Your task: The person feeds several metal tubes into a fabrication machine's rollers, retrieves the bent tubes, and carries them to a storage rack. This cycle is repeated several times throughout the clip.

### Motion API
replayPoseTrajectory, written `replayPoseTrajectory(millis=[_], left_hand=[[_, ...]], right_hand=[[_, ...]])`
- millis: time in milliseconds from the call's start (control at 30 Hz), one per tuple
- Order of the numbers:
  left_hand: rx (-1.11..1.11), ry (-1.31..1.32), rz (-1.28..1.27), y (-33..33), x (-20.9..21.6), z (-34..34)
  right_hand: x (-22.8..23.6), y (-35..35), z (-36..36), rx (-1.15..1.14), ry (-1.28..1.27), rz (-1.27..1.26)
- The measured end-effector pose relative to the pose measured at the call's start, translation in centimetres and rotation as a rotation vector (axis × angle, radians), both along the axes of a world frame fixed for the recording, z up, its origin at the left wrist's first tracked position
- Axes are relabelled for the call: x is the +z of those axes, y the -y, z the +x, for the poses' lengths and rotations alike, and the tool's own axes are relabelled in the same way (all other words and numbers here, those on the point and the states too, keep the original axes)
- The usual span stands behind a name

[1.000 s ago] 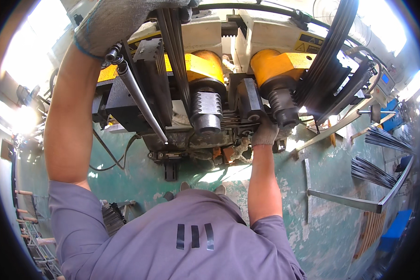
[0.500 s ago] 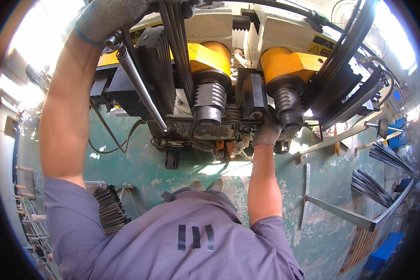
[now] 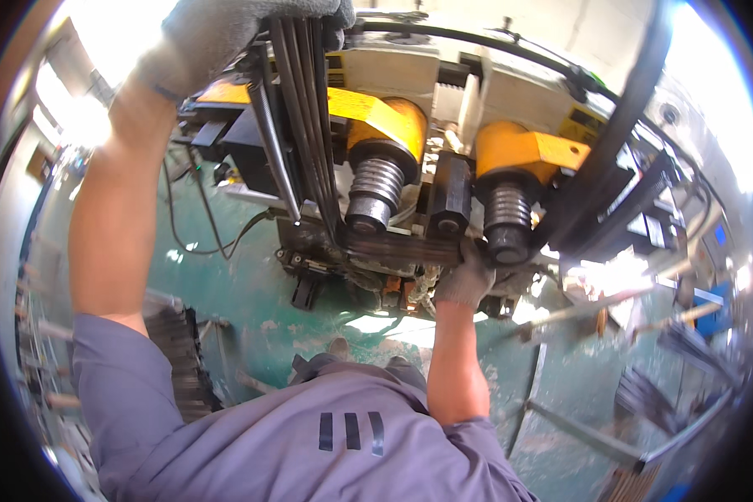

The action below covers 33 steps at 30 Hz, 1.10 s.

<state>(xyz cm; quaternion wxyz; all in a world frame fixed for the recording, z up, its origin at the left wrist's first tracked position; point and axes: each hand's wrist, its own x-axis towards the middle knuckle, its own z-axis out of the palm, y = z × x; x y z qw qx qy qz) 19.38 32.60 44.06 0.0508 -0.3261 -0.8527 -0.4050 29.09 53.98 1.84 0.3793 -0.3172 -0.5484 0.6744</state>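
Note:
A bundle of long dark metal bars (image 3: 402,248), bent into a wide U, lies across the front of a bending machine. My left hand (image 3: 217,40), in a grey glove, is closed round the bundle's upright left leg near the top edge. Gloved too, my right hand (image 3: 466,280) grips the bundle's middle span, its fingers partly hidden behind the bars. Just above that span are two ribbed steel rollers, the left roller (image 3: 377,192) and the right roller (image 3: 507,219), with a dark block (image 3: 449,197) between them. The bundle's right leg (image 3: 611,138) slants up past the right roller.
Yellow arms (image 3: 385,119) carry the rollers. A spring-wound rod (image 3: 280,155) hangs beside the left leg. Bar stacks lie on a rack (image 3: 184,356) at lower left and at right (image 3: 644,402). A metal frame (image 3: 586,431) stands on the green floor (image 3: 268,335).
The bundle's middle span has come toward me, out from behind the rollers to in front of them. Both hands have moved with it, and the view has shifted slightly.

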Motion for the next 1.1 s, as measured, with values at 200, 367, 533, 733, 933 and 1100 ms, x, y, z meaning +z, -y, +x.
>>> replayPoseTrajectory(millis=[200,367,533,733,933,1100], left_hand=[[-0.191,-0.087,0.378,6.4,-4.3,7.3],[0.217,-0.066,0.738,11.8,-7.5,20.2],[0.565,-0.264,0.955,17.3,-10.4,36.7],[1.019,-0.629,1.106,17.0,-11.5,59.0],[1.482,-1.125,0.878,11.6,-12.4,79.3],[1.659,-1.492,0.703,5.9,-13.6,89.1]], right_hand=[[-1.3,1.7,5.8,0.148,-0.039,0.062],[-2.0,2.0,7.6,0.399,-0.111,0.554],[7.7,11.1,10.3,0.796,-0.222,-0.131],[10.4,26.2,13.5,1.143,-0.302,-0.056],[17.0,41.6,29.7,1.645,-0.456,-0.223],[25.0,49.3,43.8,1.953,-0.656,-0.186]])
